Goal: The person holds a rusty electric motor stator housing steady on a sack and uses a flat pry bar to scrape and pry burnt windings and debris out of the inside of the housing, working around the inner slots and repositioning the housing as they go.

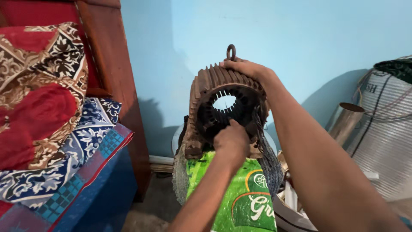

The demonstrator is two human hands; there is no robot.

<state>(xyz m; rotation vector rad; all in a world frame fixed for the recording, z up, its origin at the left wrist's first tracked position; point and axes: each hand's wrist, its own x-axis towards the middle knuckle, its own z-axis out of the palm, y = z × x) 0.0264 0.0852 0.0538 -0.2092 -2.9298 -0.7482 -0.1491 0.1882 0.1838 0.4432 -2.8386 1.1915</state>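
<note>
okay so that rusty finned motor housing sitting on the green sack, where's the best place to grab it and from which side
Probably from above, at the top of the motor housing: the fins give fingers purchase and the lifting ring sits there. The right hand already rests on that crest. The open bore, where the left hand reaches, holds thin slotted teeth, poorer to grip.

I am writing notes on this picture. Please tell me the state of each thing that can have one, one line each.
Motor housing: upright on its side, hollow, rusty, bore facing the camera.
Lifting ring: standing up on top.
Right hand: resting on the housing's top fins.
Left hand: fingers closed at the bore's lower edge.
Green sack: under the housing, draped.
Metal pipe: leaning, open end up.
</note>
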